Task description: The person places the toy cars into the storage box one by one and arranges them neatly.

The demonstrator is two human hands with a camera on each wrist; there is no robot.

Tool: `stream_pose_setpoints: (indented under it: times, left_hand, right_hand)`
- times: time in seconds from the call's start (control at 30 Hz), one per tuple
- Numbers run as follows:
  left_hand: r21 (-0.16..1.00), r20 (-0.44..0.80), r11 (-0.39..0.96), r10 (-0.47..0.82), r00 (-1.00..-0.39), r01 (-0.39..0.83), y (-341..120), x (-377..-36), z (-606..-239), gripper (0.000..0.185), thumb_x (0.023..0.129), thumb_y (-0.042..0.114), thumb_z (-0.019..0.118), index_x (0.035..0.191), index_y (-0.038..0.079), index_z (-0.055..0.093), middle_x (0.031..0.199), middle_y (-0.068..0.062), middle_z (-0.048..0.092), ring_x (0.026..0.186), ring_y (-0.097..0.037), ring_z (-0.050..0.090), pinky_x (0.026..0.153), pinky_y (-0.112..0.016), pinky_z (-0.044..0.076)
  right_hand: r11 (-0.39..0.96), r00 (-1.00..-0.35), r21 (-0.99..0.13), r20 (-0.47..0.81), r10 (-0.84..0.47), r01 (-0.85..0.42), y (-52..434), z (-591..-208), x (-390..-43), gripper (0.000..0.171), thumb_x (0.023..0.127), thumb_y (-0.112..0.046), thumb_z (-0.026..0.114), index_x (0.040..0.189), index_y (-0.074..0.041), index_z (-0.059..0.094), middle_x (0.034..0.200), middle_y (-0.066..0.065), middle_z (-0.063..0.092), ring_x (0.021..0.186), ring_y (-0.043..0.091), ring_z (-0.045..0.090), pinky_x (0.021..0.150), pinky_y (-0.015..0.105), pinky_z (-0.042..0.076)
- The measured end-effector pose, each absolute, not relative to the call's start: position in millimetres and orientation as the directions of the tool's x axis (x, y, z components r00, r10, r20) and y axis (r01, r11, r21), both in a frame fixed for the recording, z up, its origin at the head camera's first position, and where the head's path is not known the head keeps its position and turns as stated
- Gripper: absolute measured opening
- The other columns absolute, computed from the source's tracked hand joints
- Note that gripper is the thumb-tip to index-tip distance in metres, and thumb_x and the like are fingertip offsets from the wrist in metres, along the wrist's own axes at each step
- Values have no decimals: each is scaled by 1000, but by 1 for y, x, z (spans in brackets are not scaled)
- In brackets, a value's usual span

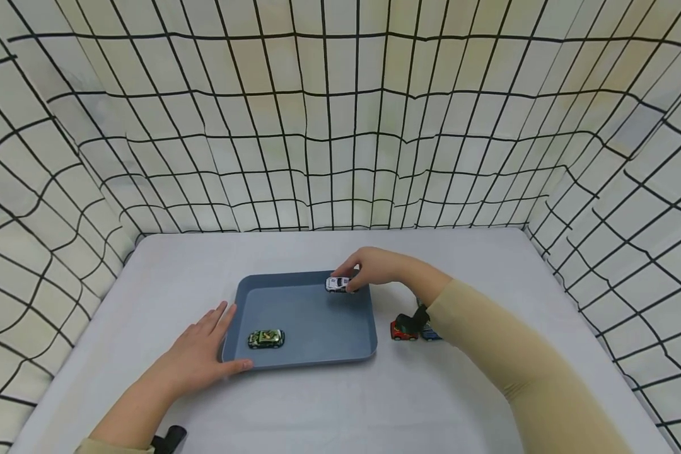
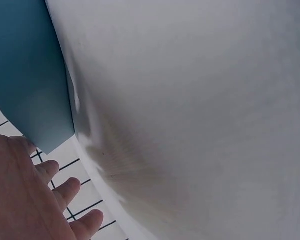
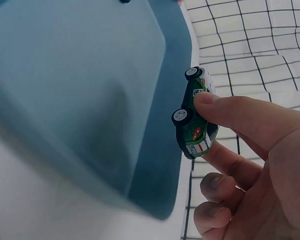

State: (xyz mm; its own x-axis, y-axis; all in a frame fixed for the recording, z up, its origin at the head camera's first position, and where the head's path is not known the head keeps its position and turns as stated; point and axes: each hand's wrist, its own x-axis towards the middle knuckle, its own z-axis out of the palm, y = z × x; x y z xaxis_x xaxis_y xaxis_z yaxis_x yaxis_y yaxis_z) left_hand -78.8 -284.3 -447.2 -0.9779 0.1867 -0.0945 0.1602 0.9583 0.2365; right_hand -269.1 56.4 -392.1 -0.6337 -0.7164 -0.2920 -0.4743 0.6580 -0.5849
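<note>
Between thumb and fingers, my right hand (image 1: 374, 266) pinches a small toy car (image 3: 196, 117). Its side is green with white wheels in the right wrist view, and its top looks white in the head view. The car is over the far right corner of a blue-grey tray (image 1: 318, 321). A camouflage-patterned toy car (image 1: 266, 338) stands in the tray's near left part. My left hand (image 1: 201, 353) lies with spread fingers at the tray's left end, thumb along the near left corner.
Right of the tray, a red toy car (image 1: 403, 330) and a blue toy car (image 1: 429, 332) sit on the white table (image 1: 318, 403), partly hidden by the right wrist's black camera mount (image 1: 412, 320). White walls with a black grid (image 1: 340, 126) enclose the table's back and sides.
</note>
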Motion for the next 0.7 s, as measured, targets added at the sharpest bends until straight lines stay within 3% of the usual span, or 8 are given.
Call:
stream_pose_setpoints:
  times: [0.4, 0.7]
  left_hand:
    - [233, -98, 960, 185, -978, 158, -285, -77, -445, 121, 74, 78, 64, 155, -2, 23, 157, -29, 22, 141, -51, 26, 107, -71, 26]
    - [249, -116, 957, 181, -977, 148, -283, -81, -445, 123, 74, 80, 62, 156, 0, 21, 159, -28, 19, 142, -50, 24, 108, -70, 25]
  right_hand:
    - [620, -575, -613, -308, -758, -490, 0, -402, -266, 38, 88, -20, 77, 125, -25, 72, 106, -7, 69, 91, 11, 59, 80, 28, 48]
    - [608, -523, -558, -328, -787, -565, -38, -419, -253, 37, 90, -18, 75, 127, -21, 71, 108, -2, 68, 90, 8, 59, 74, 22, 48]
